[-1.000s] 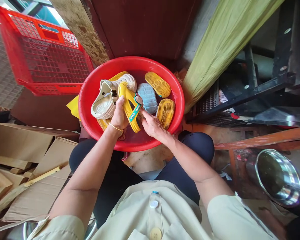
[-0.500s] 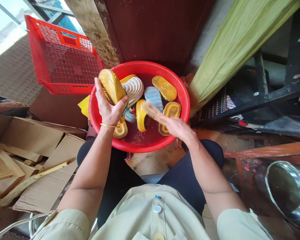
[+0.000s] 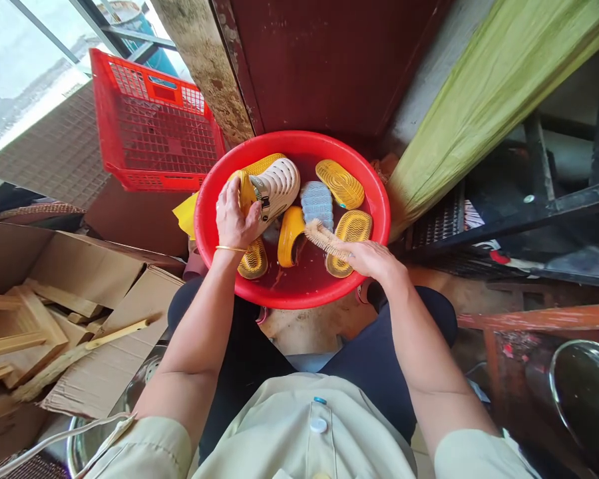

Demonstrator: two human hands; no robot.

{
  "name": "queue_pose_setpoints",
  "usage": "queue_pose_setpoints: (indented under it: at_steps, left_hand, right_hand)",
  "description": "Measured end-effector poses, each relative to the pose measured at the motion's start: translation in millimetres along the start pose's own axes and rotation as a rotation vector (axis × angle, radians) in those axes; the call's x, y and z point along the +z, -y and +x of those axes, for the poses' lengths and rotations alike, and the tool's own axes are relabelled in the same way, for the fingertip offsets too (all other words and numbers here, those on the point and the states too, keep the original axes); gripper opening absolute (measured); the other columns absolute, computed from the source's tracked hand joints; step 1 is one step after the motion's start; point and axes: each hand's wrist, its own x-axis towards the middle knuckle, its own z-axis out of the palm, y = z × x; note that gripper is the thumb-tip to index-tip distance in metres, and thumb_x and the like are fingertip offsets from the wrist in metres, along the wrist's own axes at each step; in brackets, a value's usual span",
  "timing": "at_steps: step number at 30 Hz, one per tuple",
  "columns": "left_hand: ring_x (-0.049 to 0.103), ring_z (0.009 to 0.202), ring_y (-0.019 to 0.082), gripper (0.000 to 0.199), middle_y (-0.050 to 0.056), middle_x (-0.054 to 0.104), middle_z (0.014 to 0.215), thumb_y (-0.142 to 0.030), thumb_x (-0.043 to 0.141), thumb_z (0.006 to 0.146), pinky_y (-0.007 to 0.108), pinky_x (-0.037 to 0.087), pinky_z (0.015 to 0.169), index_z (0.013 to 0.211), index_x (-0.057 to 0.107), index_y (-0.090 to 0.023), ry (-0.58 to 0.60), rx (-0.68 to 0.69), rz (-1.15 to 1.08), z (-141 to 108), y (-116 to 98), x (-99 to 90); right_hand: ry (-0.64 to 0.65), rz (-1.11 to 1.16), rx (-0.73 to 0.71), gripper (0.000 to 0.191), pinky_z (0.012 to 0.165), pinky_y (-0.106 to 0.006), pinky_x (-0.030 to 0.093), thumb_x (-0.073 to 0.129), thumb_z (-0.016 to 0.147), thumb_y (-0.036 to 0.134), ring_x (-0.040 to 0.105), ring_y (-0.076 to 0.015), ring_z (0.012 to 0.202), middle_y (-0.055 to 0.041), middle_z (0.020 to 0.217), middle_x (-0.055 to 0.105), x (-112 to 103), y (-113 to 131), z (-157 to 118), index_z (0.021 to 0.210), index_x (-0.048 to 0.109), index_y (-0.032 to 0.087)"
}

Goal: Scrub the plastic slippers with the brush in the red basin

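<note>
My left hand (image 3: 235,216) is closed round a yellow clog (image 3: 247,189) at the left side of a red basin (image 3: 299,298); the hand hides much of the clog. In my right hand (image 3: 374,258) is a scrubbing brush (image 3: 325,238), its bristles over the middle of the basin. A white clog (image 3: 278,181) lies beside my left hand. Near the brush are a yellow clog on its side (image 3: 290,236), a light blue sole (image 3: 317,203) and an upturned yellow sole (image 3: 352,229). Another yellow sole (image 3: 340,183) lies farther back. Shallow water covers the basin's bottom.
A red plastic crate (image 3: 160,133) stands behind the basin on the left. To the left, a cardboard box (image 3: 94,359) holds wood pieces. Green cloth (image 3: 469,100) hangs at the right, near a black metal frame (image 3: 569,206). A dark red door (image 3: 324,66) is behind.
My left hand has lowered the yellow clog from above the rim into the basin and turned it. The brush stays in my right hand, nearly in place. The view has shifted slightly.
</note>
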Motion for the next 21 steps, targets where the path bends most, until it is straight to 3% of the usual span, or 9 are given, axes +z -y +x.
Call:
queue_pose_setpoints:
  at_steps: [3, 5, 8, 11, 13, 16, 19, 21]
  left_hand:
    - [-0.002, 0.162, 0.037, 0.083, 0.004, 0.024, 0.173, -0.054, 0.074, 0.085, 0.058, 0.009, 0.132, 0.156, 0.042, -0.026, -0.029, 0.05, -0.005, -9.9, -15.7, 1.4]
    - [0.009, 0.162, 0.037, 0.075, 0.005, 0.028, 0.171, -0.052, 0.071, 0.089, 0.057, 0.015, 0.131, 0.153, 0.045, -0.025, -0.003, 0.115, -0.035, -20.0, -22.9, 11.2]
    - [0.052, 0.14, 0.034, 0.058, 0.012, 0.06, 0.146, -0.048, 0.068, 0.09, 0.051, 0.04, 0.12, 0.141, 0.058, -0.023, 0.222, 0.085, -0.105, -34.0, -20.5, 42.0]
    - [0.067, 0.121, 0.033, 0.057, 0.017, 0.069, 0.131, -0.041, 0.066, 0.088, 0.046, 0.053, 0.104, 0.139, 0.06, -0.016, 0.446, -0.072, -0.122, -37.6, -6.3, 80.8]
    - [0.065, 0.125, 0.035, 0.061, 0.018, 0.069, 0.131, -0.037, 0.069, 0.084, 0.046, 0.051, 0.107, 0.14, 0.059, -0.015, 0.437, -0.183, -0.081, -33.7, 0.7, 103.5]
    - [0.052, 0.14, 0.043, 0.076, 0.024, 0.06, 0.144, -0.034, 0.077, 0.077, 0.05, 0.04, 0.117, 0.147, 0.053, -0.012, 0.461, -0.278, 0.098, -26.4, -1.8, 131.9]
    - [0.03, 0.152, 0.052, 0.099, 0.032, 0.026, 0.166, -0.036, 0.083, 0.072, 0.057, 0.032, 0.12, 0.156, 0.039, -0.007, 0.472, -0.305, 0.289, -23.4, -13.3, 157.0]
    - [0.025, 0.152, 0.056, 0.112, 0.032, 0.008, 0.171, -0.04, 0.084, 0.07, 0.061, 0.032, 0.118, 0.161, 0.028, -0.007, 0.449, -0.341, 0.332, -22.1, -17.9, 170.8]
  right_hand:
    - [-0.043, -0.02, 0.052, 0.066, 0.092, -0.039, 0.054, 0.046, 0.103, 0.022, 0.072, -0.0293, 0.105, -0.0099, 0.126, 0.074, -1.1, -3.2, 1.2, 0.165, 0.032, 0.04]
    - [-0.129, -0.027, 0.117, 0.062, 0.094, -0.041, 0.052, 0.036, 0.105, 0.019, 0.07, -0.0308, 0.11, -0.0151, 0.126, 0.072, -1.4, 0.1, 9.6, 0.166, 0.031, 0.033]
    - [-0.132, -0.044, 0.15, 0.063, 0.097, -0.043, 0.051, 0.031, 0.103, 0.012, 0.069, -0.0325, 0.116, -0.0195, 0.128, 0.07, -2.6, 8.6, 23.1, 0.165, 0.034, 0.026]
    - [0.002, -0.036, 0.061, 0.064, 0.095, -0.044, 0.051, 0.04, 0.102, 0.016, 0.071, -0.0332, 0.113, -0.0175, 0.124, 0.074, -5.0, 8.4, 23.8, 0.164, 0.035, 0.028]
    - [0.052, 0.011, -0.012, 0.059, 0.094, -0.042, 0.052, 0.044, 0.103, 0.025, 0.071, -0.0324, 0.113, -0.0143, 0.125, 0.075, -6.4, 0.0, 17.6, 0.162, 0.04, 0.031]
    - [0.013, 0.075, -0.013, 0.056, 0.091, -0.039, 0.053, 0.039, 0.106, 0.034, 0.072, -0.0305, 0.111, -0.0115, 0.126, 0.075, -7.7, -17.8, 9.2, 0.162, 0.04, 0.033]
    - [-0.084, 0.071, 0.102, 0.062, 0.087, -0.038, 0.053, 0.035, 0.107, 0.031, 0.074, -0.0312, 0.106, -0.0142, 0.119, 0.077, -7.8, -29.7, 8.8, 0.168, 0.024, 0.027]
    - [-0.125, 0.068, 0.125, 0.065, 0.087, -0.038, 0.053, 0.034, 0.106, 0.027, 0.074, -0.0313, 0.105, -0.015, 0.119, 0.077, -7.0, -32.6, 11.1, 0.169, 0.019, 0.025]
